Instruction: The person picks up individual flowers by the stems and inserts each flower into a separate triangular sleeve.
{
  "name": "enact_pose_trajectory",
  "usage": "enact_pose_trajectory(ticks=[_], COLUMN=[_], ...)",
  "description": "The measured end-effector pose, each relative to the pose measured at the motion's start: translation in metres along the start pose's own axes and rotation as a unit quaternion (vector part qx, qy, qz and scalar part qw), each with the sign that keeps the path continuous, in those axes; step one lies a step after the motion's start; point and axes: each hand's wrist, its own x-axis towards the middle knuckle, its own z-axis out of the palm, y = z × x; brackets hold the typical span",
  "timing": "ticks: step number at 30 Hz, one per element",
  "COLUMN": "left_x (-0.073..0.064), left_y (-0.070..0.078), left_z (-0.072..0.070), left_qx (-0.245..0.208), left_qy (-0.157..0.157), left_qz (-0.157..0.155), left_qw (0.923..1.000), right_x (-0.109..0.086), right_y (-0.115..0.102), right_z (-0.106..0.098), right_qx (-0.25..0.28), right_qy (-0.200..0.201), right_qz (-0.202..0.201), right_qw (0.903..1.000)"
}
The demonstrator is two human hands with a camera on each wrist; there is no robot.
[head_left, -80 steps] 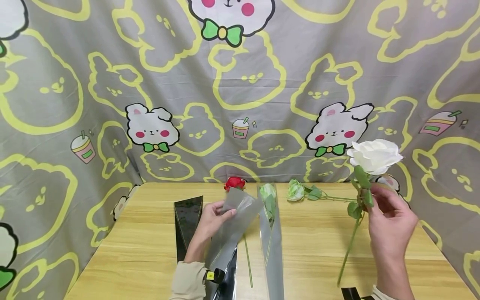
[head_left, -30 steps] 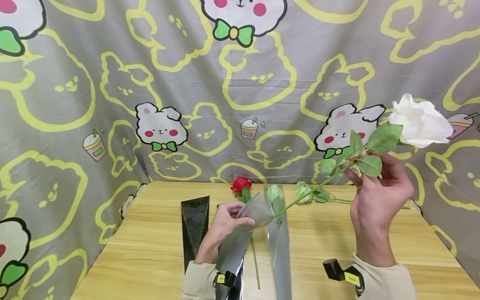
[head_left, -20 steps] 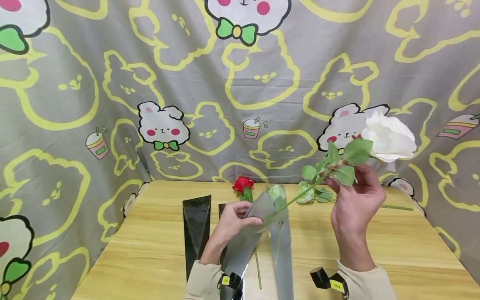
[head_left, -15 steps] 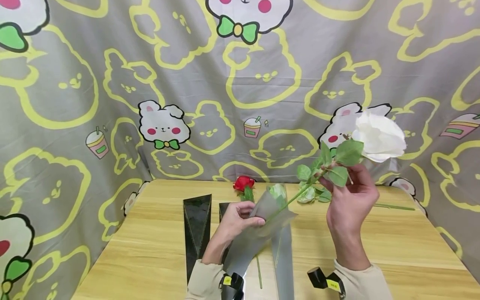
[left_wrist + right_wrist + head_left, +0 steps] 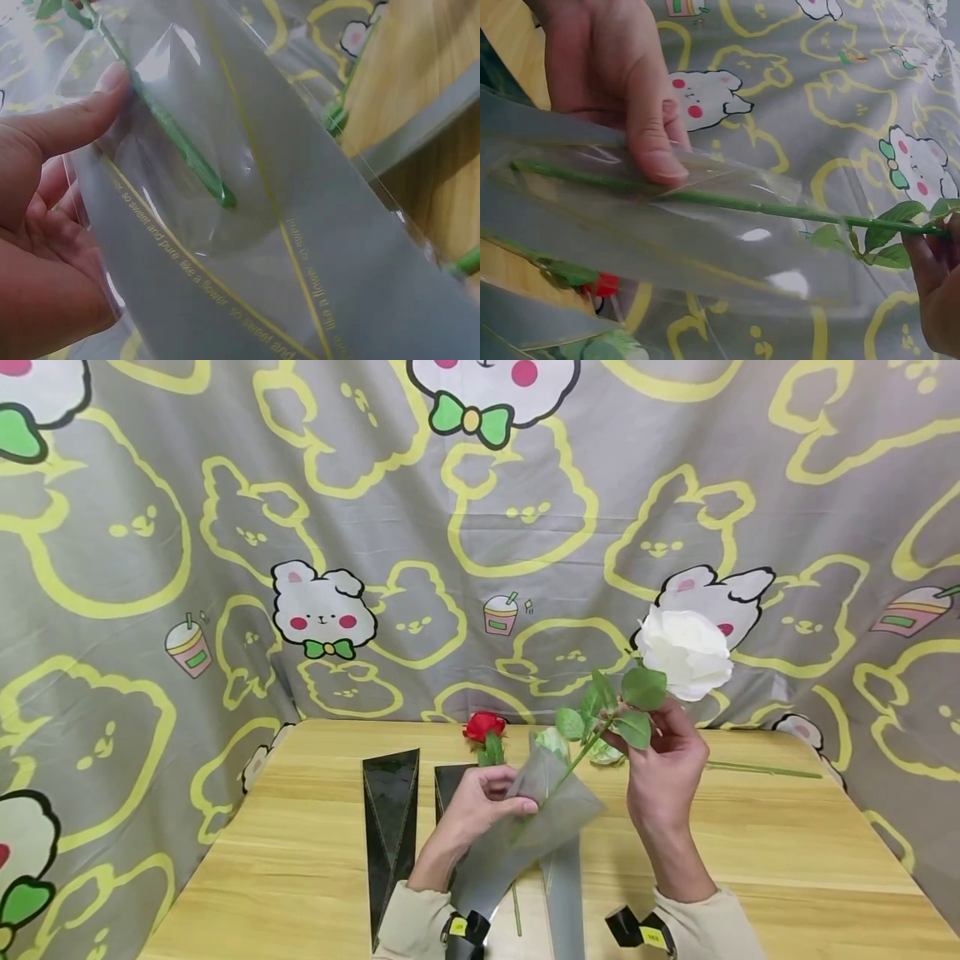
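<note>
Green stem [image 5: 757, 208] apparently inside wrapper [image 5: 720, 251]

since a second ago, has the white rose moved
Yes, the white rose has gone left and down, from beside the right printed rabbit to overlapping it.

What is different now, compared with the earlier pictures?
The right hand carried the white rose leftward, and its stem has entered the grey sleeve. The left hand still grips the sleeve, the right the rose; the red rose stayed on the table.
</note>
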Motion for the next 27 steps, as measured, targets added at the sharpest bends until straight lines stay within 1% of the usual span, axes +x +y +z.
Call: enact_pose_trajectory(ticks=[4, 7, 12, 15, 20, 24, 27], left_x=[0.000, -0.001, 0.000, -0.001, -0.004, -0.005, -0.006], left_y=[0.002, 0.002, 0.001, 0.003, 0.007, 0.008, 0.007], left_z=[0.002, 0.003, 0.004, 0.005, 0.007, 0.007, 0.007], left_qx=[-0.008, -0.010, 0.014, 0.032, 0.040, 0.034, 0.032], left_qy=[-0.007, -0.011, -0.020, -0.029, -0.053, -0.063, -0.068], left_qz=[0.007, 0.007, 0.013, 0.021, 0.039, 0.044, 0.045], left_qw=[0.9999, 0.9999, 0.9996, 0.9988, 0.9970, 0.9964, 0.9961], right_x=[-0.001, -0.003, -0.005, -0.006, -0.005, -0.002, 0.001], right_y=[0.000, -0.002, -0.004, -0.004, -0.004, -0.005, -0.006], right_z=[-0.002, -0.005, -0.010, -0.013, -0.018, -0.022, -0.025], right_qx=[0.002, 0.021, 0.036, 0.020, -0.046, -0.057, -0.057], right_qy=[0.007, 0.027, 0.064, 0.081, 0.110, 0.138, 0.150], right_qz=[0.007, 0.005, -0.005, -0.007, -0.008, -0.012, -0.016], right_qw=[0.9999, 0.9994, 0.9973, 0.9965, 0.9928, 0.9887, 0.9870])
